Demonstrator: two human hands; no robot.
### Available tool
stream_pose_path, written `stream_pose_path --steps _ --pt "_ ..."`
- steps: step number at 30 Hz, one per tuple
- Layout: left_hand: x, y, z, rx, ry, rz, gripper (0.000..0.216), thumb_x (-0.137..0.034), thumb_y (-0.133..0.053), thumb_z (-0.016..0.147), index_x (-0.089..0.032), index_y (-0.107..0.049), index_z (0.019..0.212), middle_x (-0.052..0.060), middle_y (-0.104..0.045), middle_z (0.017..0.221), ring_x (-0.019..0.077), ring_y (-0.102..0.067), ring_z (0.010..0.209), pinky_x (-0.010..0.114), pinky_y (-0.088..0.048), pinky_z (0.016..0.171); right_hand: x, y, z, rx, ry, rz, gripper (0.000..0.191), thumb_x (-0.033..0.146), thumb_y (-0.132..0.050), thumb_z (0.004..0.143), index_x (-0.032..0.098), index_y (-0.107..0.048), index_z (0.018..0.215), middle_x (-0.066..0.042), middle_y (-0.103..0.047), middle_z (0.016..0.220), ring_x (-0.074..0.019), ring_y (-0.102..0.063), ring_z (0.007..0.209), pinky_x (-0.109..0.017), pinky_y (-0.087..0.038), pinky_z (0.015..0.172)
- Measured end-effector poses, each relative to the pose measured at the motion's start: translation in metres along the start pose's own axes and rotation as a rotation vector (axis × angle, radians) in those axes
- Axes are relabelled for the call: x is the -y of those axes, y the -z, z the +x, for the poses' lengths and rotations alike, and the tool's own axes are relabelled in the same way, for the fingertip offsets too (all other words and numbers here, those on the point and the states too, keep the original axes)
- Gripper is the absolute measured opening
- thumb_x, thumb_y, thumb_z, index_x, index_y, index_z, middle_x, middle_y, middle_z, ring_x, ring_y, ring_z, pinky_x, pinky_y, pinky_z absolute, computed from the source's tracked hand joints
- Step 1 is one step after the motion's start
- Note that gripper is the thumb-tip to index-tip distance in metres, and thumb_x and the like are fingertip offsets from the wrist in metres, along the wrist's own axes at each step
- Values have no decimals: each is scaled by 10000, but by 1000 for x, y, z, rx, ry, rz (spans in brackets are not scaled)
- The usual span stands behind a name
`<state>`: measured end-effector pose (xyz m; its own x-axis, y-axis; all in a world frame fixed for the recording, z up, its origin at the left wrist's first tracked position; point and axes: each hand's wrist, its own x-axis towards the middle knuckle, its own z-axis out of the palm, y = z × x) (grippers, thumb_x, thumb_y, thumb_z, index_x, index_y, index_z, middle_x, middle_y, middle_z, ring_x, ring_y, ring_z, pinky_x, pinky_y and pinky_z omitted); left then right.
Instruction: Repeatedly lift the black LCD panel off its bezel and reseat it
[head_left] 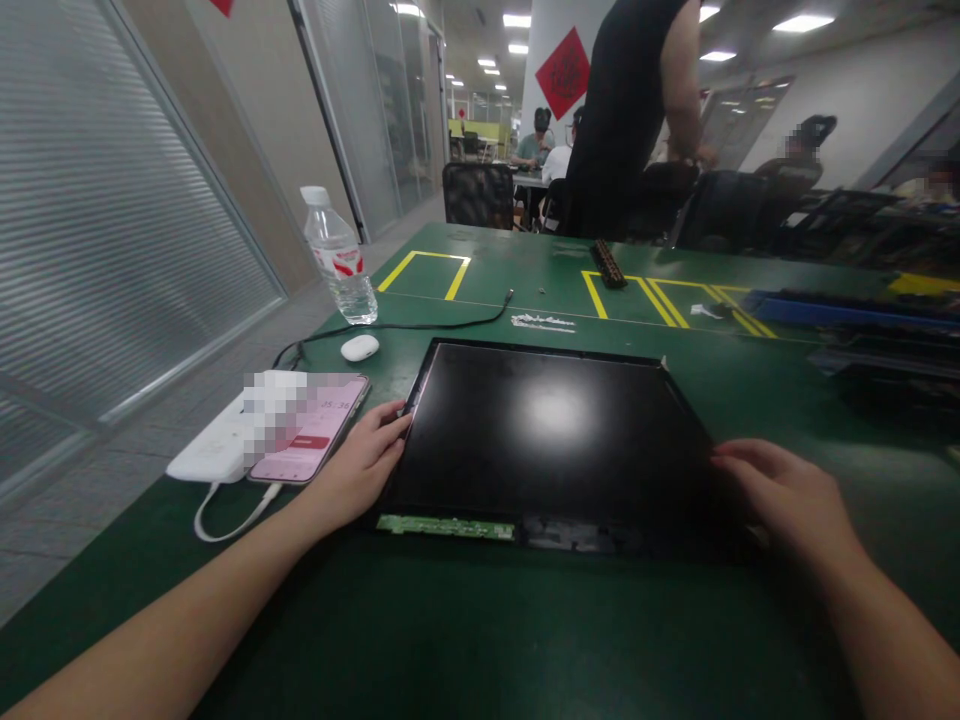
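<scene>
A black LCD panel [495, 440] lies face up on the green table, a bright reflection on its screen. Along its near edge runs a green circuit board strip [446, 526]. My left hand [369, 455] grips the panel's left edge, fingers closed at the rim. At the right edge, my right hand [787, 495] pinches the frame between thumb and fingers; it is slightly blurred, and its lower fingers are hidden. To the left of my left hand lie a phone [330, 430] with a lit pink screen and a white power bank [214, 440], with a white cable at their near ends.
A water bottle [341, 260] and a white earbud case [360, 348] stand beyond the phone. A black cable [420, 326] crosses the table behind the panel. Dark and blue parts [862, 310] pile up at right. A person in black [622, 110] stands across the table.
</scene>
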<state>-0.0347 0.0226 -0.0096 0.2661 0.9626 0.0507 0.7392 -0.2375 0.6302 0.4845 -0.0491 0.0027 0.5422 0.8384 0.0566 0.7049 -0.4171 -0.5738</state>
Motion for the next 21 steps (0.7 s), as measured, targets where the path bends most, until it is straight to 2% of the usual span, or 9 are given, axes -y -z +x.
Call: stream_pose_path --steps 4,8,14,21 --pt "2 -1 1 -9 -24 15 541 -414 -403 1060 -216 -783 1390 168 -543 1666 419 -486 1573 631 -317 1344 -2 -1 0 -14 23 13 340 567 -650 715 299 -803 856 -84 -808 867 -332 -710 787 -470 -529 739" --pt "5 -3 3 -21 -48 35 514 -356 -426 1039 -205 -787 1372 174 -562 1648 422 -519 1548 667 -344 1327 -2 -2 -1 4 -18 9 403 596 -659 705 284 -813 908 -83 -808 874 -337 -718 786 -472 -529 733" --pt "8 -6 2 -43 -60 57 509 -340 -419 1051 -191 -768 1390 184 -556 1652 413 -518 1555 668 -351 1325 4 1 -3 13 -20 4 374 576 -653 707 287 -806 888 -83 -793 857 -322 -693 761 -452 -511 701" --pt "8 -5 2 -29 -49 62 528 -330 -406 1044 -146 -745 1405 223 -541 1655 409 -512 1566 670 -333 1329 12 1 -5 16 -66 3 405 591 -640 661 291 -793 886 -82 -801 878 -344 -706 812 -478 -510 748"
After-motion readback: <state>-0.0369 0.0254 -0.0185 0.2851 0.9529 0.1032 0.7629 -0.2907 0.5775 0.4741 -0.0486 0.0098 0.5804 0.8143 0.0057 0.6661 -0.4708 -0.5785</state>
